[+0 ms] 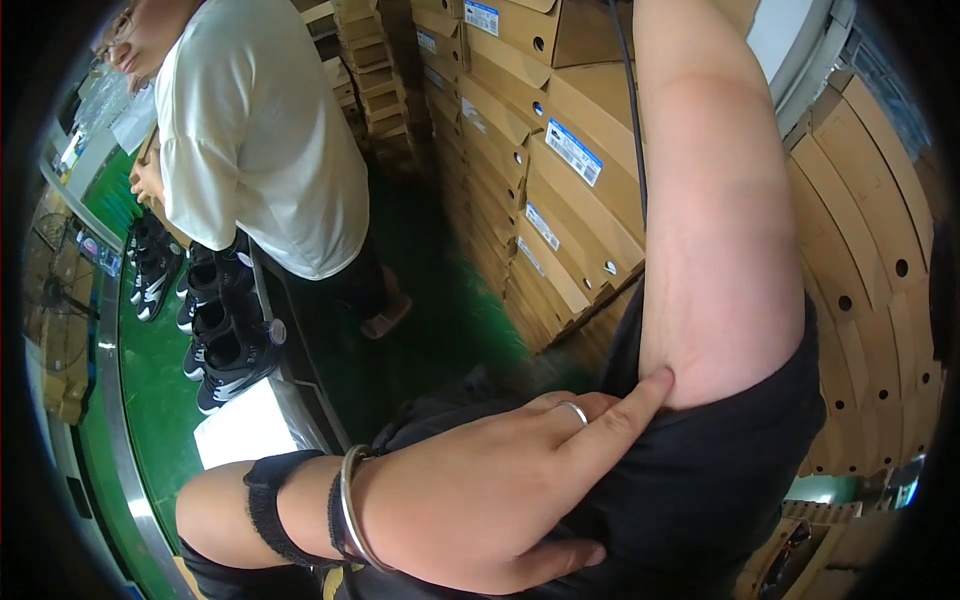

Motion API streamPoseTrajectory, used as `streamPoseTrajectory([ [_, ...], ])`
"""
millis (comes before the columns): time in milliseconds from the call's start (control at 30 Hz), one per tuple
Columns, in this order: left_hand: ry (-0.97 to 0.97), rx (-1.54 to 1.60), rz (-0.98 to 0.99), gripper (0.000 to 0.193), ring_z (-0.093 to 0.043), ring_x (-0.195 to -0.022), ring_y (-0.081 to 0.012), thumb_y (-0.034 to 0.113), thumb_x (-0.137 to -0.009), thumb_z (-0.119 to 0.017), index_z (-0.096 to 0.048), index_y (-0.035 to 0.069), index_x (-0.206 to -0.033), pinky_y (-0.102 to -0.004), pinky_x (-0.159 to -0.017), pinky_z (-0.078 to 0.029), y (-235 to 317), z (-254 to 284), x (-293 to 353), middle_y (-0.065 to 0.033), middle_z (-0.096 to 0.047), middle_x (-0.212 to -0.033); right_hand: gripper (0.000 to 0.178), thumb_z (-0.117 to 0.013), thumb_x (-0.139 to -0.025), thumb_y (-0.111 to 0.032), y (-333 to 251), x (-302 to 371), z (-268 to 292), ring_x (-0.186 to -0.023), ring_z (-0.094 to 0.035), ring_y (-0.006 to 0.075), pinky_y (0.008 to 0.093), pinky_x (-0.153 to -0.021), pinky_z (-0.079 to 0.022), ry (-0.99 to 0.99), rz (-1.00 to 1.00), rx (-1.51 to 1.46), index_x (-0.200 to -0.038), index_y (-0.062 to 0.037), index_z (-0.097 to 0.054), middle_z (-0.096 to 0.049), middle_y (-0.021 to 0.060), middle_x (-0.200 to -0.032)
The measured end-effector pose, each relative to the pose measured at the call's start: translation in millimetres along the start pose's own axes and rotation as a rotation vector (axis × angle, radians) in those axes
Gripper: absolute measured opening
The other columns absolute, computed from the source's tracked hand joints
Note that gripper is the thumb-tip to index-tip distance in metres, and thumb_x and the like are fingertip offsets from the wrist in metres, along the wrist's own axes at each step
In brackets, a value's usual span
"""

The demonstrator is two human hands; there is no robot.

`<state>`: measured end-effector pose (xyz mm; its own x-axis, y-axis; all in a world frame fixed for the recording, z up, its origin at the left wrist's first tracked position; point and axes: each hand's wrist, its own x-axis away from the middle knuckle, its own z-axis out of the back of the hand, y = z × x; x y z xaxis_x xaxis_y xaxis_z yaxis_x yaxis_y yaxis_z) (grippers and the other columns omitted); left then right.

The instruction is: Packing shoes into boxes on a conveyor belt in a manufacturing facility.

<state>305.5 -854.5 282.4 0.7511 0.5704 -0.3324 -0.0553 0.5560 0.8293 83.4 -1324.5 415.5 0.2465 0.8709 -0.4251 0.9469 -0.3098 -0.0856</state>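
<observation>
My left hand (490,480), with a ring and a metal bangle, reaches across my body. Its index fingertip presses on the bare skin of my raised right arm (715,230), at the edge of a black sleeve (740,430). The thumb lies apart over the black cloth, and the other fingers are partly hidden. Black straps (270,510) circle my left forearm. My right arm stretches up past the top edge, so my right hand is out of the picture.
Stacked brown shoe boxes (560,110) stand ahead, with more boxes (860,200) at right. On the left, black-and-white sneakers (235,345) and white paper (245,425) lie along a green conveyor (160,400). A person in a white shirt (265,130) stands beside it. A fan (60,290) is at far left.
</observation>
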Motion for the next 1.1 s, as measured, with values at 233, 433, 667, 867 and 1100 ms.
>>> streamPoseTrajectory([
  [233,0.034,0.077,-0.001,0.091,-0.054,-0.072,-0.0274,0.011,-0.07,-0.066,-0.003,-0.008,-0.133,-0.0304,-0.063,-0.045,-17,1,-7,-0.0202,-0.055,-0.09,0.019,-0.05,-0.08,-0.025,-7,-2,2,-0.062,-0.053,0.0184,0.0302,-0.055,-0.046,0.06,0.034,0.066,-0.071,-0.0083,-0.049,-0.052,0.0046,-0.064],
  [433,-0.117,0.247,0.239,0.1,-0.057,-0.072,-0.0225,0.011,-0.072,-0.068,0.007,0.001,-0.137,-0.0264,-0.064,-0.045,-17,28,-23,-0.0176,-0.057,-0.098,0.02,-0.053,-0.079,-0.026,4,-7,2,-0.065,-0.052,0.0183,0.0299,-0.058,-0.048,0.025,0.036,-0.008,-0.074,-0.0079,-0.048,-0.051,0.0048,-0.069],
  [667,-0.143,0.017,0.115,0.078,-0.056,-0.081,-0.0279,0.01,-0.072,-0.067,-0.022,-0.001,-0.135,-0.0327,-0.075,-0.045,-13,37,-3,-0.019,-0.054,-0.108,0.022,-0.054,-0.079,-0.029,12,2,12,-0.066,-0.053,0.0167,0.0286,-0.058,-0.048,0.083,0.051,-0.004,-0.075,-0.0085,-0.049,-0.051,0.0039,-0.071],
  [867,-0.199,-0.082,0.104,0.081,-0.057,-0.086,-0.0284,0.011,-0.072,-0.068,-0.019,-0.001,-0.135,-0.0333,-0.075,-0.046,-4,45,17,-0.0197,-0.053,-0.111,0.021,-0.054,-0.079,-0.031,32,17,17,-0.065,-0.054,0.0154,0.0277,-0.055,-0.047,0.077,0.037,0.067,-0.075,-0.0107,-0.05,-0.052,0.0024,-0.071],
  [1100,-0.134,0.016,0.156,0.084,-0.059,-0.074,-0.0265,0.009,-0.07,-0.068,-0.019,0.008,-0.138,-0.0297,-0.065,-0.047,-3,40,16,-0.0172,-0.059,-0.092,0.02,-0.054,-0.078,-0.032,45,31,18,-0.062,-0.055,0.0156,0.0299,-0.052,-0.046,0.109,-0.018,0.068,-0.077,-0.0125,-0.05,-0.052,0.0021,-0.071],
])
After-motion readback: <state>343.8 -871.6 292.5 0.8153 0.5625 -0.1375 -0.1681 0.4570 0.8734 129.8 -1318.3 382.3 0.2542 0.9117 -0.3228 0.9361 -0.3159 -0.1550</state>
